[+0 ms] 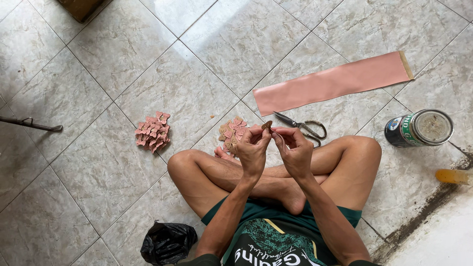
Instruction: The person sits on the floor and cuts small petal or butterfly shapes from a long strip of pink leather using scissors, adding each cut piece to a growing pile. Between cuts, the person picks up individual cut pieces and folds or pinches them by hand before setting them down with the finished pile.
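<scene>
A person sits cross-legged on a pale grey marbled tile floor (88,162), bare knees spread to either side, and both hands meet just above the crossed shins. The left hand (252,150) has its fingers curled in, thumb and forefinger pinching a small brownish-pink cut-out piece (266,125) that sticks up above the fingertips. The right hand (295,152) is curled close beside it, fingertips drawn together and nearly touching the left ones; a thin pale thread or strip seems to run between them, too fine to tell for sure. Near the left hip lies a crumpled black plastic bag (167,241). Just beyond the hands, partly hidden by them, sits a heap of small pink and tan cut-out shapes (231,132), and a second heap of the same pink shapes (153,131) lies well apart to the left. A pair of metal scissors (301,127) rests on the floor just past the right hand. Farther out stretches a long flat strip of pink satin-like material (335,81). To the right, an open round tin can (420,128) lies on its side, beside a yellow object (453,176) at the edge of the view.
</scene>
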